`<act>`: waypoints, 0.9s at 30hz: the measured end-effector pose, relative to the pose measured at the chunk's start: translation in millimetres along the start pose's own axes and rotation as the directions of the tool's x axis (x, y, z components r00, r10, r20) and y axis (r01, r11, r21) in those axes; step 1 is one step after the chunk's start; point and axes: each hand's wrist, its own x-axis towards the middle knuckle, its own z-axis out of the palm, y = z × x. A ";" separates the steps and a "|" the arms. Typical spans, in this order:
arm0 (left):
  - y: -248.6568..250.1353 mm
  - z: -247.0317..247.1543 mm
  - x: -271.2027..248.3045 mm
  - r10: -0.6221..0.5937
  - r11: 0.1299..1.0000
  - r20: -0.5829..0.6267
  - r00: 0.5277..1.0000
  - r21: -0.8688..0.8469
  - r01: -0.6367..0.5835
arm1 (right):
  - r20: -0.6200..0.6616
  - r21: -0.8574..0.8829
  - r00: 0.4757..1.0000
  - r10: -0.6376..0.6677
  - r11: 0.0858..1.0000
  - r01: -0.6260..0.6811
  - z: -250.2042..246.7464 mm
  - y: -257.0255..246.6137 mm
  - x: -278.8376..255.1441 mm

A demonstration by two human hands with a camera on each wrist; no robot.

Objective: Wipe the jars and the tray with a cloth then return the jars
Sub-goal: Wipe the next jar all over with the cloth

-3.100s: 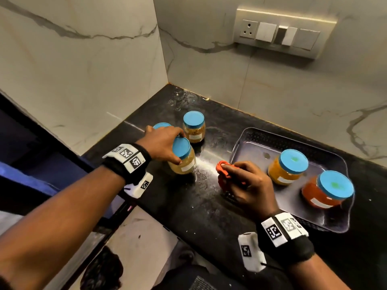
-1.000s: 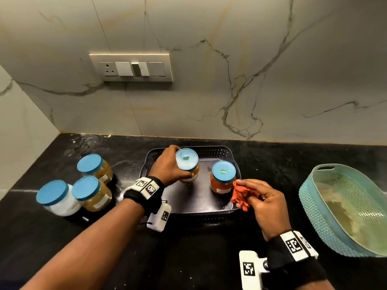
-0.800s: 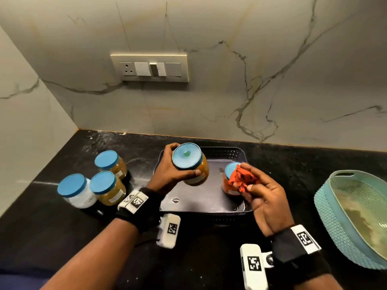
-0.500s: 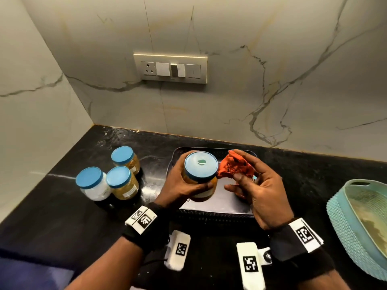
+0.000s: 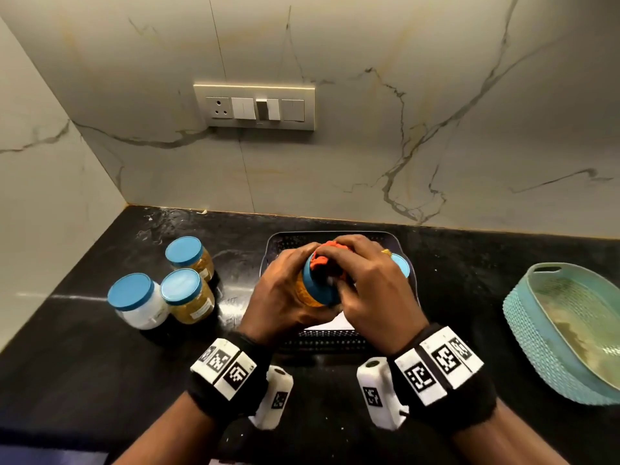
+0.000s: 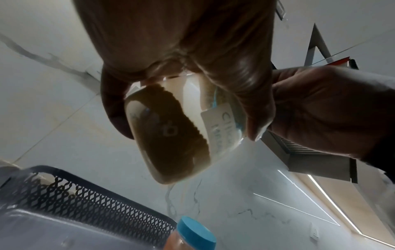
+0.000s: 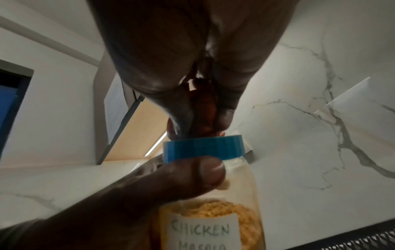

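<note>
While left hand (image 5: 281, 290) grips jar (image 5: 313, 290) | right hand (image 5: 372, 290) presses cloth (image 5: 322, 260) on lid

Left hand (image 5: 280, 293) grips yellow jar (image 5: 310, 290) above black tray (image 5: 335, 337); right hand (image 5: 372, 290) presses orange cloth (image 5: 323, 260) onto its blue lid (image 5: 318, 285).

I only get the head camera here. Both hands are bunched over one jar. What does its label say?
Observer: In the right wrist view, the held jar's handwritten label reads "CHICKEN" with a second line cut off.
Operator: Where is the cloth touching it?
Observer: The right hand presses the orange cloth onto the top of the blue lid.
Operator: Is the jar resting on the tray?
Observer: No. The left wrist view shows it tilted in the left hand, lifted clear above the black tray.
</note>
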 end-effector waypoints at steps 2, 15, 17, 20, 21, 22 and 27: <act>-0.2 -3.9 1.3 -0.004 1.000 -0.010 1.000 0.006 0.004 | 0.030 0.014 0.996 -0.083 0.996 0.083 -1.2 -4.6 -3.4; 5.7 -0.6 1.6 -0.010 0.999 -0.005 1.000 -0.046 0.010 | 0.035 0.022 0.995 -0.096 0.995 0.095 -10.1 -7.4 -8.8; 3.0 -5.7 2.3 -0.024 0.997 -0.016 1.000 -0.067 0.023 | 0.079 0.036 0.989 -0.127 0.992 0.124 -16.1 -3.9 -20.4; 3.2 -1.8 -1.3 -0.025 0.997 -0.013 1.000 -0.066 0.024 | 0.061 -0.031 0.996 -0.071 0.997 0.073 -22.8 18.7 -20.9; 4.4 1.5 -2.2 -0.020 0.998 -0.009 1.000 -0.055 0.020 | 0.037 -0.052 0.999 -0.034 0.998 0.036 -22.8 24.2 -15.7; 7.1 5.2 -2.9 -0.010 0.999 -0.005 1.000 -0.036 0.009 | 0.012 -0.056 1.000 0.000 0.998 0.000 -21.9 26.3 -9.6; 16.7 2.5 3.6 0.030 0.999 0.031 0.999 0.038 -0.031 | 0.002 0.034 0.999 -0.048 0.998 0.048 -15.5 -5.2 2.3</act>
